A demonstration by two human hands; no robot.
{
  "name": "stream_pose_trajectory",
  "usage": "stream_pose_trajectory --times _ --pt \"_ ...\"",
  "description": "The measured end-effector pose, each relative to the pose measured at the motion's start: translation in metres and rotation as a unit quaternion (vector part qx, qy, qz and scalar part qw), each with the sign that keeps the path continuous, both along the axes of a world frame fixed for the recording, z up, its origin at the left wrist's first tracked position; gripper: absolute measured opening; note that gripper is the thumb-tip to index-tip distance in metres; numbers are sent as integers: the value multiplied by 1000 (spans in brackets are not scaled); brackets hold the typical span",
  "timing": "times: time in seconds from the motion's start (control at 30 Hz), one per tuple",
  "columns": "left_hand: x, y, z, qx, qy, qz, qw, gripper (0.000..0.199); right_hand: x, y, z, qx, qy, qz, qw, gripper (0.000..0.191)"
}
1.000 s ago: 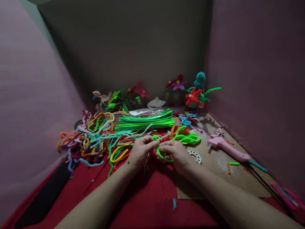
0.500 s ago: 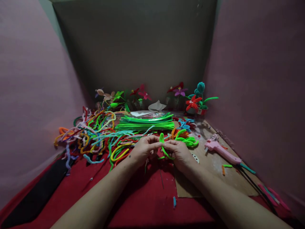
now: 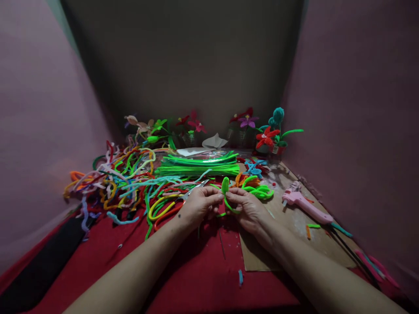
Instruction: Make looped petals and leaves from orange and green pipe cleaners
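Observation:
Between my hands, above the red cloth, is a bright green fuzzy pipe cleaner piece [image 3: 225, 185] with a folded loop standing upright and a tail curving down to the right. My left hand [image 3: 199, 205] pinches it from the left near the base of the loop. From the right, my right hand [image 3: 247, 208] pinches the same piece, fingertips close to those of my left hand. Scissors with silver blades [image 3: 190, 192] lie just behind my left hand, partly hidden by it. Green looped pieces [image 3: 260, 191] rest behind my right hand, beside orange ones [image 3: 241, 179].
Tangled coloured pipe cleaners [image 3: 111, 183] spread at left. Bundles of green stems [image 3: 199, 167] lie behind my hands. A pink glue gun [image 3: 307, 206] rests on brown cardboard [image 3: 258, 255] at right. Pipe cleaner flowers [image 3: 267, 137] stand at the back; a black object [image 3: 46, 261] lies front left.
The camera view has shifted slightly. The green loop between my fingers now shows wider and a little further right, and more of the scissors is visible behind my left hand.

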State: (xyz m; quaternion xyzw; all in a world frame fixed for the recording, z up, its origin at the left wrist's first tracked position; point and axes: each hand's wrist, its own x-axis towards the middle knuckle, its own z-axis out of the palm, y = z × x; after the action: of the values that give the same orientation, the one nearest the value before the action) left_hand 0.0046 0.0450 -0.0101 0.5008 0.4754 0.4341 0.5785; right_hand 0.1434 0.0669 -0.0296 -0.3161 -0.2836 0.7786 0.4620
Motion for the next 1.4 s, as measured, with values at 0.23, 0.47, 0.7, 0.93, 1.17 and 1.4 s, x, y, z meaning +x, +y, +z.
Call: stream_pose_trajectory --times 0.23,0.47,0.7,0.93,1.17,1.4 --pt "2 -4 7 56 13 15 998 18 2 -2 -1 5 43 13 999 17" --pt "2 -4 6 51 20 24 998 19 1 -7 2 27 10 -10 1000 22" --pt "0 -6 13 73 74 -4 995 18 -1 -7 2 76 -30 -13 997 18" --pt "-1 -5 14 74 70 -34 994 22 -2 -11 9 79 1 33 996 16" --pt "-3 -4 10 78 78 -23 994 18 -2 -6 3 105 -56 -12 993 21" --pt "4 -6 4 149 175 52 972 15 -5 -11 6 117 -108 -50 986 17"
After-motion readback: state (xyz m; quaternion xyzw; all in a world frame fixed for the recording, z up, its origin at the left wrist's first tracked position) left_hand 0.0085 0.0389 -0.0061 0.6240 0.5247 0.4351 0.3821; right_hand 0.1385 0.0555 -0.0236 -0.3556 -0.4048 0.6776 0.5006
